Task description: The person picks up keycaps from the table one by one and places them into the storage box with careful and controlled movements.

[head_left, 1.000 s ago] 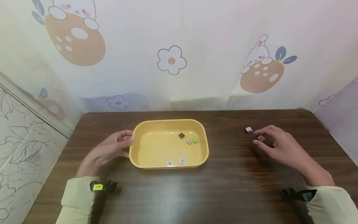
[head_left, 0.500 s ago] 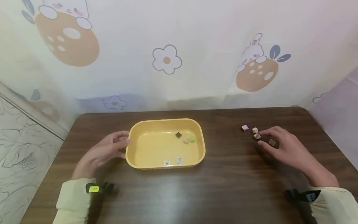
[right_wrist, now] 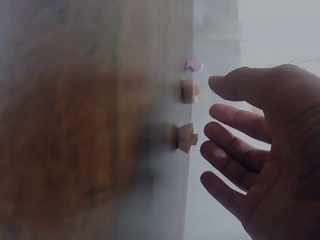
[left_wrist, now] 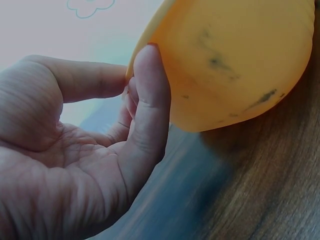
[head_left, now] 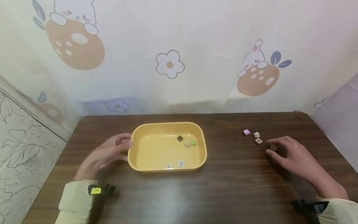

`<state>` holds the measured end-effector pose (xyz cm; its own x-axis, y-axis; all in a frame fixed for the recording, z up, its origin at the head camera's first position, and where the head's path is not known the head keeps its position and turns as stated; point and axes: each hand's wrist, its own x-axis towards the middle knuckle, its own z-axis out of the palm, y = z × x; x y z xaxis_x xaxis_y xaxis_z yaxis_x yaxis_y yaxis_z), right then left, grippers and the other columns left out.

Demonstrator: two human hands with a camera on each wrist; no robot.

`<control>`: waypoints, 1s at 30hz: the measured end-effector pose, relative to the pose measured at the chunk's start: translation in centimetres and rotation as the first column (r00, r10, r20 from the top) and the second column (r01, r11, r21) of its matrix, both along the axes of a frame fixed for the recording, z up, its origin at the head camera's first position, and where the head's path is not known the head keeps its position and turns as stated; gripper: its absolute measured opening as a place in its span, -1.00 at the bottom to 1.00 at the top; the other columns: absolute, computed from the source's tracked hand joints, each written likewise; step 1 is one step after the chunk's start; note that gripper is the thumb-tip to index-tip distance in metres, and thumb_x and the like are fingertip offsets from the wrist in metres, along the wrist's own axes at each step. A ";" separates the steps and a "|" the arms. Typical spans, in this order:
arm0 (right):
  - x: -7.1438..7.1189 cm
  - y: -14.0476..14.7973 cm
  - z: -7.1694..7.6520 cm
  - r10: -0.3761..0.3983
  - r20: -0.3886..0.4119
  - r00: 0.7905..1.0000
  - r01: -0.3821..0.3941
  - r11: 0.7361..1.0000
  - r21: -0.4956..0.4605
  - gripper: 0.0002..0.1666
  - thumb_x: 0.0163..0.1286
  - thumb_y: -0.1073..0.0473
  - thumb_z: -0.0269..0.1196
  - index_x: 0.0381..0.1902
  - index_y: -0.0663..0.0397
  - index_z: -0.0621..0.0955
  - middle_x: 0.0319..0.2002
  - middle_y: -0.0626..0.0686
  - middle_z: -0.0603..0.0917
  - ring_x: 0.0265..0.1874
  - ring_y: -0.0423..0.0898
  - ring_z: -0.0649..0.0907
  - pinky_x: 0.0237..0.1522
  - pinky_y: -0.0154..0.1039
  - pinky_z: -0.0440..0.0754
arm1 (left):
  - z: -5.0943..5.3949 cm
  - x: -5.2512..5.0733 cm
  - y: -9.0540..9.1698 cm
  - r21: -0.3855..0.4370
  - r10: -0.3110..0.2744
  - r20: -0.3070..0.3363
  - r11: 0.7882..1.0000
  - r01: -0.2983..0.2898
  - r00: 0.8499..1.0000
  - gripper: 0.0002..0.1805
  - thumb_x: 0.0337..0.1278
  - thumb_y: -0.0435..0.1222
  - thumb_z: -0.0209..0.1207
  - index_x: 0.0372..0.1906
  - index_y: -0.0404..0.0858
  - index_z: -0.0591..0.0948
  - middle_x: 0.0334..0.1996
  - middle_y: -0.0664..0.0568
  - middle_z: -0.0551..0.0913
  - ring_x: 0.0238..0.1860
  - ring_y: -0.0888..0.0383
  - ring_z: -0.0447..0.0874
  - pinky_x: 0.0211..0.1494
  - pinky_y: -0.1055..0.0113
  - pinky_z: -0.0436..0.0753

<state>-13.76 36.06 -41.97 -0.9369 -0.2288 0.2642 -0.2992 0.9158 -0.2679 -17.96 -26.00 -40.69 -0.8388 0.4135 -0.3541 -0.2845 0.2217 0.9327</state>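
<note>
"What just changed over there?"

"The right hand (head_left: 291, 155). Half a second ago its finger and thumb were by the tan piece (head_left: 258, 141); now it has drawn back toward the right edge of the desk (head_left: 223, 189) and sits about the brown piece (head_left: 273, 147)."

"Has it picked that up?"

"Doesn't look like it. Finger and thumb stand apart with the brown piece in the gap, and from the wrist side the fingertips seem off the pieces. I'd call that hand spread and holding nothing."

"And the others?"

"The tan piece lies just beside the cream piece (head_left: 256, 135), with the pink piece (head_left: 246, 132) near them, a bit closer to the desk's far edge. So all four are still out on the desk, toward its far right corner. I'd judge attention has passed from the group to the lone one."

"The left hand (head_left: 108, 152)?"

"Same as before, pinching the left end of the yellow tray (head_left: 156, 149), left of the desk's middle. Nothing new inside: the dark piece (head_left: 180, 138), beige piece (head_left: 187, 144) and green piece (head_left: 193, 142) toward the right end, two white-faced pieces (head_left: 181, 164) by the near wall."
</note>
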 end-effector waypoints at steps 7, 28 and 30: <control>0.1 0.6 -0.5 -0.034 0.010 0.999 0.034 0.999 -0.008 -0.60 0.27 0.18 0.54 0.03 0.18 0.74 -0.10 0.20 0.71 -0.17 0.09 0.61 -0.31 -0.27 0.50 | 0.0 -0.1 -0.1 0.009 -0.008 -0.004 1.000 0.008 1.000 -0.44 0.61 -0.26 0.09 0.42 -0.52 0.23 0.00 0.00 0.66 -0.04 0.14 0.73 -0.06 0.18 0.84; 0.3 1.8 -1.0 -0.060 0.084 0.995 0.057 0.997 0.042 -0.64 0.23 0.31 0.52 -0.01 0.24 0.73 -0.15 0.23 0.70 -0.33 -0.30 0.60 -0.41 -0.28 0.49 | -0.1 -0.2 -0.1 0.043 -0.017 -0.008 0.999 0.017 1.000 -0.47 0.61 -0.30 0.06 0.40 -0.55 0.24 0.00 -0.04 0.62 -0.08 0.13 0.74 -0.06 0.15 0.85; 0.3 1.9 -0.9 -0.058 0.091 0.994 0.055 0.998 0.038 -0.66 0.25 0.32 0.50 -0.01 0.24 0.73 -0.16 0.22 0.71 -0.36 -0.45 0.53 -0.43 -0.32 0.47 | -0.1 -0.2 -0.1 0.047 -0.019 -0.009 0.999 0.019 1.000 -0.48 0.61 -0.31 0.06 0.39 -0.55 0.24 0.00 -0.05 0.61 -0.09 0.12 0.74 -0.05 0.15 0.85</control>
